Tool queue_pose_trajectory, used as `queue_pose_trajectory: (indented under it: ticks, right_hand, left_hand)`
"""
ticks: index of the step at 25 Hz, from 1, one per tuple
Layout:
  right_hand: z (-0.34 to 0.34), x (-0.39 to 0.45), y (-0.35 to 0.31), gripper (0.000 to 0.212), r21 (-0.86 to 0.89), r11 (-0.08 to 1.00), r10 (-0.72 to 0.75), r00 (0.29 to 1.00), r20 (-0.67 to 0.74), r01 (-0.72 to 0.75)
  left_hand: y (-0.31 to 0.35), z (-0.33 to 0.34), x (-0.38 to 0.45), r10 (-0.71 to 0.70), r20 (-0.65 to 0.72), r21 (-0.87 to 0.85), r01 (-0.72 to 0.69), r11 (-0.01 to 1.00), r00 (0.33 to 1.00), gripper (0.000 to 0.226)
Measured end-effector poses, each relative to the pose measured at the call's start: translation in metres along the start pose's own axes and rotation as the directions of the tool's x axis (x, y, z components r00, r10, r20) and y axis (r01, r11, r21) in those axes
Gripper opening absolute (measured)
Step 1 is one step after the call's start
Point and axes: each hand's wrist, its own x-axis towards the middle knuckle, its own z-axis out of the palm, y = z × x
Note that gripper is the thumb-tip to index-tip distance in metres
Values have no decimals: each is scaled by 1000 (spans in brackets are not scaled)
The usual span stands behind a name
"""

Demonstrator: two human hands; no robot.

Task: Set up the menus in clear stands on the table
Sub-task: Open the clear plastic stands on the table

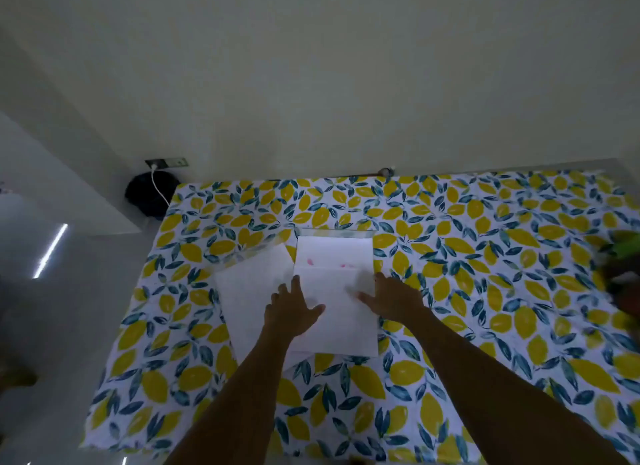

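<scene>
Head view looks down on a table covered with a tablecloth (pixel 450 291) printed with yellow lemons and blue-green leaves. Near the middle of the cloth lie white menu sheets. One sheet (pixel 339 312) lies straight, with its long side going away from the person, and its far part seems to sit inside a clear stand (pixel 335 234), whose transparent edge shows just behind the paper; some small pink marks are on that far part. A second white sheet (pixel 249 291) lies turned at an angle to the left, partly under the first one.

Both forearms reach forward from the bottom of the picture. The left hand (pixel 294 309) is spread flat with fingers apart, resting on the papers where the two sheets overlap; it grips nothing. The right hand (pixel 389 296) also lies opened, palm down, on the right edge of the straight sheet, with fingers pointing to the left and to the far side.

At the right border a green and dark object (pixel 623 267) is blurred and I cannot tell what it is. Beyond the far left corner of the table a dark round thing (pixel 149 194) stands on the floor, and a white cable (pixel 157 186) goes up to a wall socket (pixel 167 162)
</scene>
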Motion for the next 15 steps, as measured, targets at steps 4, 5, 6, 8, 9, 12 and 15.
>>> queue_pose_trajectory:
  ticks: [4, 5, 6, 8, 9, 12, 15]
  right_hand:
    - [20, 5, 10, 82, 112, 990, 80, 997, 13, -81]
    - [25, 6, 11, 75, 133, 986, 94, 995, 20, -96]
    - [30, 6, 11, 69, 170, 979, 109, 994, 25, -111]
    - [37, 5, 8, 64, 293, 946, 139, 990, 27, -140]
    - [40, 4, 6, 63, 364, 920, 148, 989, 25, -147]
    - [47, -1, 8, 59, 474, 867, 173, 985, -3, -151]
    - [43, -10, 16, 46, 537, 824, 228, 973, -21, -182]
  left_hand:
    - [1, 17, 10, -112, 29, -98, 114, 989, 993, 98]
    - [-1, 21, 10, -100, 36, -84, 103, 991, 994, 97]
    - [-4, 23, 9, -78, 36, -75, 80, 994, 996, 95]
    - [-11, 24, 12, -42, 22, -105, 44, 994, 999, 91]
    - [-14, 23, 14, -39, 20, -139, 42, 989, 999, 89]
    - [-21, 21, 13, -27, 4, -260, 28, 965, 1000, 83]
    - [-25, 23, -2, 14, -27, -324, -22, 946, 1000, 69]
